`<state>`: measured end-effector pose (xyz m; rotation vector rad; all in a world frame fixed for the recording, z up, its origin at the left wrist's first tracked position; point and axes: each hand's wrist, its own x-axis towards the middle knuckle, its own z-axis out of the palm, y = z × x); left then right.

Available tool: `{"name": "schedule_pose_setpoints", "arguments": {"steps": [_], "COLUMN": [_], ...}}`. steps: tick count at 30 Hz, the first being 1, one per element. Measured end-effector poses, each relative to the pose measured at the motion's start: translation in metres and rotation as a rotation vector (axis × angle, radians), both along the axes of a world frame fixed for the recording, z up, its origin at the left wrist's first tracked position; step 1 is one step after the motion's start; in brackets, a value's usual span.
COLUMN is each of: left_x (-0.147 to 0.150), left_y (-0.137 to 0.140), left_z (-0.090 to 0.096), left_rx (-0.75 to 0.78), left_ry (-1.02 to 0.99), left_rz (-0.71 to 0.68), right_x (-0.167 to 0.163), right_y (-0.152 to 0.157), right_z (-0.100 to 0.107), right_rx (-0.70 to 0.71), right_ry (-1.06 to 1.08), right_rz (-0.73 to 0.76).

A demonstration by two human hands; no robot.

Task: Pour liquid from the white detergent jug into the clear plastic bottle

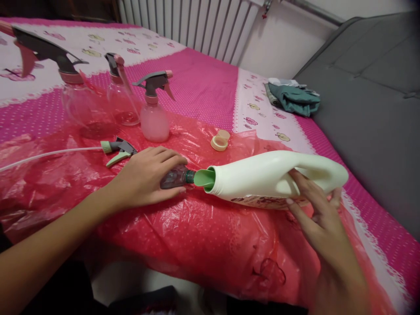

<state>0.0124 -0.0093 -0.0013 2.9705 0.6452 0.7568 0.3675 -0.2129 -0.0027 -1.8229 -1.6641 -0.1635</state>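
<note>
The left hand (147,180) has its fingers clamped around a small clear bottle (173,177) that lies on its side, covering much of it; its green neck (190,176) sticks out just past the fingertips. The right hand (323,218) has its fingers closed on the handle side of a cream jug (252,175), which lies tilted over, reaching from those fingers toward the left ones. The jug's green spout (204,178) is right at the bottle's mouth; whether they touch, I cannot tell.

Close beyond the left knuckles lies a loose spray head (122,148), the nearest thing in that hand's way, its tube (52,156) running off to the left. Further beyond the left fingers stand a filled spray bottle (155,124), a clear spray bottle (123,105) and a larger spray bottle (77,105). A yellowish cap (219,141) sits between the two hands, past the jug. Red plastic sheeting (203,236) spreads under the fingers over the bed (213,83). Folded cloth (293,97) lies well beyond the right fingers, beside a grey headboard (367,70).
</note>
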Motion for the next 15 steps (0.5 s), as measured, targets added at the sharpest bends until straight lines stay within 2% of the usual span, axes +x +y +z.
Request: {"name": "schedule_pose_setpoints", "arguments": {"steps": [15], "left_x": [-0.0001], "left_y": [0.0005], "left_z": [-0.0017], "left_rx": [-0.022], "left_ry": [-0.005], "left_rz": [0.0], "right_x": [-0.002], "right_y": [0.0019], "right_z": [0.0004], "right_rx": [0.007], "right_ry": [-0.007], "right_rz": [0.002]}}
